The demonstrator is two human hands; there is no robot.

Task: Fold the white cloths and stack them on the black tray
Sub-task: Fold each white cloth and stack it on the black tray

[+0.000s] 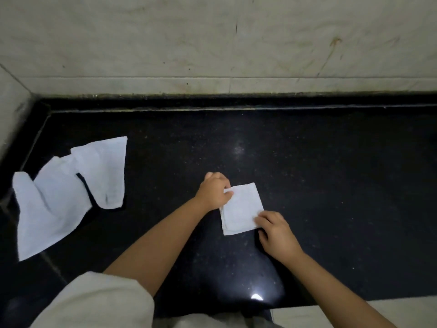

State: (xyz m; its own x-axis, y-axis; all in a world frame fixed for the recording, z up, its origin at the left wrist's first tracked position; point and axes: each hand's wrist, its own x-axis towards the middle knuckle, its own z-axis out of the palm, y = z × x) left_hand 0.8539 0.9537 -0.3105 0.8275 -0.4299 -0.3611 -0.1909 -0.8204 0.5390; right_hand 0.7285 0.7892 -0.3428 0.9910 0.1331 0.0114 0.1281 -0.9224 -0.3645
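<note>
Folded white cloth lies mid-table on the black table, left hand pinching its far-left corner, right hand pinching the near-right; soft, light, best lifted by opposite edges.

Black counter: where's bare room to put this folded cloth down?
Bare counter runs right of the folded cloth to the frame edge, and behind it to the wall. A smaller patch lies between it and the unfolded cloths. The left corner is crowded; left hand and right hand flank the cloth.
</note>
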